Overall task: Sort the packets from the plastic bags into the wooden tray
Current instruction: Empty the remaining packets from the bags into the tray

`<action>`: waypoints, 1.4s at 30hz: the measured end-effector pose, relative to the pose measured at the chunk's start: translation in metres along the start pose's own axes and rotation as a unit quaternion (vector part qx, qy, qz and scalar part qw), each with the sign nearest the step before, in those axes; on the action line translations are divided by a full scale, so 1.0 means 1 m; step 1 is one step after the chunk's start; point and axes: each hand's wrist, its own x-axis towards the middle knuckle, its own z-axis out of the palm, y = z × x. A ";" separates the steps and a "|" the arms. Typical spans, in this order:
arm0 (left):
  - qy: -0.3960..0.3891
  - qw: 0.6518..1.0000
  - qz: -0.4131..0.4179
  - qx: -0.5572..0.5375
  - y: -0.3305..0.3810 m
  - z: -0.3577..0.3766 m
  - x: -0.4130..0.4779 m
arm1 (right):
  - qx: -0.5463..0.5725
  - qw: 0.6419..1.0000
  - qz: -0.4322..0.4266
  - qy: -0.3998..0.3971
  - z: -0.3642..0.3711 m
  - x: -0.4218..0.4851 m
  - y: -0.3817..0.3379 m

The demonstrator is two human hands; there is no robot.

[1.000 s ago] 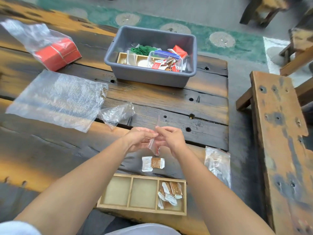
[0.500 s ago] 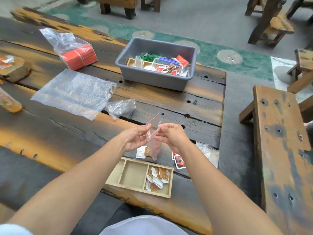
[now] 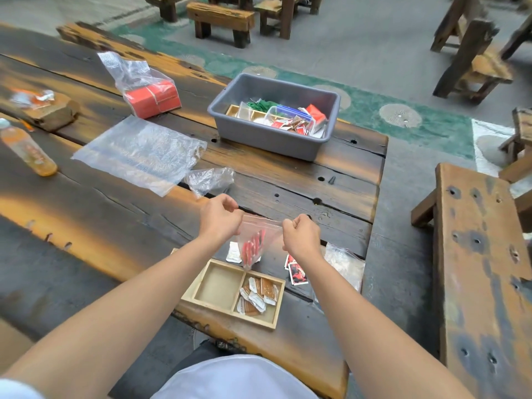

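Note:
My left hand (image 3: 220, 217) and my right hand (image 3: 302, 236) each pinch a top corner of a small clear plastic bag (image 3: 254, 240) and hold it stretched above the table. Red packets hang inside it. Just below lies the wooden tray (image 3: 213, 305); its right compartment holds several brown and white packets (image 3: 259, 292), and the middle compartment is bare. A white packet (image 3: 233, 251) lies just beyond the tray, and red packets (image 3: 296, 270) lie to its right. Another clear bag of packets (image 3: 344, 264) rests by my right forearm.
A grey tub (image 3: 267, 139) with packets and a second tray stands at the back. A large flat plastic bag (image 3: 138, 152), a crumpled small bag (image 3: 208, 180), a bagged red box (image 3: 152, 96) and an orange bottle (image 3: 28, 152) lie to the left. A wooden bench (image 3: 483, 272) stands to the right.
My hands have moved apart and pulled the small bag's mouth wide. The view has tilted up and back, showing more of the table's left side.

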 end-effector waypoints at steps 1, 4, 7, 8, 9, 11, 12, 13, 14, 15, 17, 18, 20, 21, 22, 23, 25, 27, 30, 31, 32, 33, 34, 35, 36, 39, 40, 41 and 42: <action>-0.008 1.000 0.010 0.000 0.004 0.000 -0.001 | 0.015 1.000 -0.009 0.003 0.000 -0.002 0.000; -0.064 0.997 0.031 -0.037 0.017 -0.003 -0.003 | 0.202 0.977 0.044 -0.058 -0.005 -0.003 -0.001; -0.114 0.987 0.063 -0.091 0.032 -0.013 -0.003 | 0.322 0.932 0.093 -0.141 -0.009 -0.002 0.006; -0.126 0.983 0.066 -0.116 0.035 -0.017 -0.002 | 0.329 0.925 0.101 -0.161 -0.007 -0.002 0.008; -0.138 0.977 0.062 -0.147 0.038 -0.021 -0.001 | 0.337 0.917 0.110 -0.183 -0.005 -0.003 0.009; -0.173 0.961 0.029 -0.215 0.043 -0.032 0.003 | 0.342 0.905 0.108 -0.231 0.002 -0.005 0.012; -0.197 0.949 0.004 -0.246 0.044 -0.037 0.006 | 0.328 0.905 0.090 -0.256 0.005 -0.007 0.011; -0.228 0.933 -0.023 -0.276 0.042 -0.043 0.010 | 0.307 0.906 0.070 -0.282 0.009 -0.008 0.011; -0.268 0.910 -0.053 -0.312 0.041 -0.048 0.013 | 0.285 0.907 0.056 -0.304 0.013 -0.009 0.011; -0.305 0.879 -0.088 -0.355 0.038 -0.053 0.016 | 0.267 0.908 0.051 -0.320 0.016 -0.009 0.010; -0.345 0.817 -0.153 -0.436 0.033 -0.057 0.021 | 0.265 0.898 0.053 -0.348 0.020 -0.009 0.009; -0.343 0.799 -0.176 -0.462 0.029 -0.058 0.024 | 0.275 0.886 0.058 -0.368 0.022 -0.009 0.009; -0.307 0.790 -0.206 -0.489 0.017 -0.055 0.031 | 0.295 0.859 0.081 -0.410 0.027 -0.014 0.009; -0.280 0.797 -0.217 -0.490 0.008 -0.053 0.036 | 0.295 0.850 0.092 -0.426 0.031 -0.018 0.011; -0.254 0.808 -0.229 -0.480 0.000 -0.052 0.039 | 0.286 0.848 0.105 -0.434 0.037 -0.023 0.013; -0.227 0.822 -0.245 -0.462 -0.008 -0.052 0.040 | 0.272 0.850 0.121 -0.435 0.043 -0.029 0.017; -0.201 0.844 -0.272 -0.417 -0.023 -0.052 0.036 | 0.242 0.854 0.159 -0.432 0.055 -0.042 0.025; -0.181 0.878 -0.284 -0.341 -0.035 -0.049 0.025 | 0.222 0.848 0.210 -0.434 0.064 -0.054 0.035; -0.150 0.922 -0.286 -0.216 -0.062 -0.042 0.012 | 0.208 0.832 0.263 -0.442 0.075 -0.070 0.050; -0.141 0.932 -0.282 -0.177 -0.072 -0.040 0.008 | 0.203 0.827 0.273 -0.447 0.078 -0.076 0.054; -0.133 0.940 -0.279 -0.146 -0.082 -0.038 0.003 | 0.202 0.821 0.286 -0.450 0.082 -0.082 0.058; -0.129 0.942 -0.282 -0.125 -0.091 -0.035 -0.003 | 0.205 0.813 0.304 -0.453 0.084 -0.088 0.061; -0.125 0.944 -0.284 -0.113 -0.099 -0.032 -0.008 | 0.211 0.802 0.322 -0.456 0.087 -0.094 0.062; -0.122 0.945 -0.284 -0.102 -0.105 -0.030 -0.013 | 0.218 0.791 0.340 -0.460 0.089 -0.100 0.064; -0.122 0.946 -0.285 -0.092 -0.111 -0.028 -0.017 | 0.225 0.778 0.357 -0.465 0.091 -0.106 0.064; -0.126 0.945 -0.295 -0.063 -0.131 -0.024 -0.023 | 0.277 0.723 0.426 -0.468 0.097 -0.119 0.069; -0.130 0.943 -0.303 -0.054 -0.135 -0.024 -0.024 | 0.302 0.702 0.444 -0.467 0.099 -0.123 0.071; -0.135 0.941 -0.306 -0.048 -0.138 -0.023 -0.024 | 0.324 0.686 0.458 -0.464 0.100 -0.126 0.071; -0.139 0.939 -0.312 -0.044 -0.139 -0.023 -0.024 | 0.341 0.673 0.469 -0.459 0.101 -0.128 0.071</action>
